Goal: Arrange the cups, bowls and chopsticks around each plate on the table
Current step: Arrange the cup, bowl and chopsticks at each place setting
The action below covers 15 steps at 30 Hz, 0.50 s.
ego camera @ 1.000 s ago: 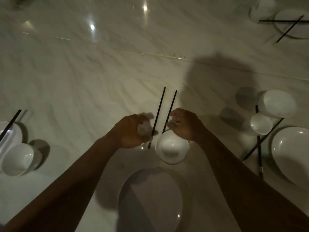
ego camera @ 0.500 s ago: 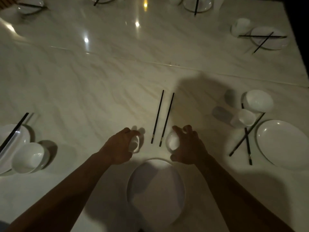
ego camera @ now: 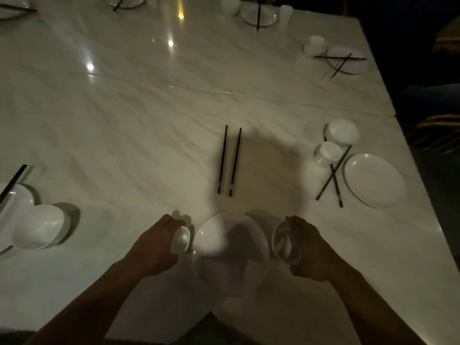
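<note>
A white plate (ego camera: 231, 252) lies on the marble table (ego camera: 124, 115) right in front of me. My left hand (ego camera: 155, 247) grips a small white cup (ego camera: 181, 240) at the plate's left edge. On the plate's right side, my right hand (ego camera: 311, 252) holds a white bowl (ego camera: 286, 241) by its rim. Two black chopsticks (ego camera: 229, 160) lie side by side beyond the plate, pointing away from me.
To the right sit a plate (ego camera: 374, 179), crossed chopsticks (ego camera: 333, 175), a cup (ego camera: 327, 154) and a bowl (ego camera: 342, 131). A bowl (ego camera: 37, 226) and a plate with a chopstick (ego camera: 12, 180) lie at left. More place settings (ego camera: 346, 59) line the far side. The table edge runs down the right.
Both hands have drawn back towards me and apart: the cup went to the plate's left, the bowl to its right. The chopsticks stayed where they were.
</note>
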Available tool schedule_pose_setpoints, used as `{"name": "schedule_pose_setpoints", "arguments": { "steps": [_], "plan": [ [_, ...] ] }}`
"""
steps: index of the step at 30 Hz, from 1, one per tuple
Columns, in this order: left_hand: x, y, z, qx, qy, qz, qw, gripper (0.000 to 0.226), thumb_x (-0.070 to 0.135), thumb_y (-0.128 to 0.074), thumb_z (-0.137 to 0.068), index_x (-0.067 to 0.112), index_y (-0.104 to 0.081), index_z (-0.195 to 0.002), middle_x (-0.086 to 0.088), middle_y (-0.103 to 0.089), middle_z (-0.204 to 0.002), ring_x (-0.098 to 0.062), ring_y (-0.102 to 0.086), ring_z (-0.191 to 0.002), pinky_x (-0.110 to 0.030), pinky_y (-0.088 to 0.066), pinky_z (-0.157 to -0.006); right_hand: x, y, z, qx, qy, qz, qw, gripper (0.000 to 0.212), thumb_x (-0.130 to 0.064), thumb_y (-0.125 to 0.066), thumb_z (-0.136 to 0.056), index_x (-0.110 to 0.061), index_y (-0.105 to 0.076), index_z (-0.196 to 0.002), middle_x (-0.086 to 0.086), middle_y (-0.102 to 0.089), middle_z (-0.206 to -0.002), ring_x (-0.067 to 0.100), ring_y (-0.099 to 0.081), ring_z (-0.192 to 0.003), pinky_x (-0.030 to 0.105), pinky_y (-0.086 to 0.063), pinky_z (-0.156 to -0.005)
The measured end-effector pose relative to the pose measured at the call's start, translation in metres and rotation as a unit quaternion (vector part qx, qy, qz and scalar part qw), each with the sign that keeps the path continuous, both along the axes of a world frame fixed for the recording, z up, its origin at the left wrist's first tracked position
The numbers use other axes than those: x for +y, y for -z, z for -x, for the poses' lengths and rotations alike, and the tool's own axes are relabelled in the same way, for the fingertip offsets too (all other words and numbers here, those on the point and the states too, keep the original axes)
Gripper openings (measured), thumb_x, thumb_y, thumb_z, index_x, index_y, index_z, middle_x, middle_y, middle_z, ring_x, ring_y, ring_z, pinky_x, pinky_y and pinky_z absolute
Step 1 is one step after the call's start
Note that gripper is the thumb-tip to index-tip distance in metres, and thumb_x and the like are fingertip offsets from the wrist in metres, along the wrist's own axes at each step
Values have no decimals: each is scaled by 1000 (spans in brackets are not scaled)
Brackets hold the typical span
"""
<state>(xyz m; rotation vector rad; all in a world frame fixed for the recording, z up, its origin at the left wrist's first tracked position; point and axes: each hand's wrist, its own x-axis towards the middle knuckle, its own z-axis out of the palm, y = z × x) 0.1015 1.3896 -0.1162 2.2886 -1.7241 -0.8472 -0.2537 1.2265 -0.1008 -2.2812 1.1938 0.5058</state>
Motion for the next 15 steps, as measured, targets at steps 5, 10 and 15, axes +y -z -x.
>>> {"name": "schedule_pose_setpoints", "arguments": {
  "steps": [5, 10, 15],
  "plan": [
    [21, 2, 4, 8, -6, 16, 1000, 61, 27, -67, -62, 36, -48, -120, 11, -45, -108, -19, -60, -92, -33, -52, -71, 27, -1, 11, -14, -4, -2, 1000, 134, -35, -85, -62, -20, 11, -153, 5, 3, -163, 25, -2, -151, 33, -18, -121],
    [26, 1, 8, 14, -17, 34, 999, 75, 25, -78, -60, 32, -48, -129, 9, -48, -117, -17, -59, -102, -28, -50, -78, 36, -2, 22, -29, -10, 16, 999, 130, -29, -85, -63, -27, 8, -155, 2, 7, -162, 24, -5, -151, 30, -29, -116],
    [33, 2, 9, 45, -48, 63, 996, 90, 26, -84, -55, 29, -44, -137, 9, -51, -125, -16, -56, -115, -25, -46, -91, 35, 4, 30, -36, -45, 13, 998, 133, -33, -82, -66, -53, 30, -134, -7, 14, -162, 24, 3, -151, 38, -32, -116]
  ]
}}
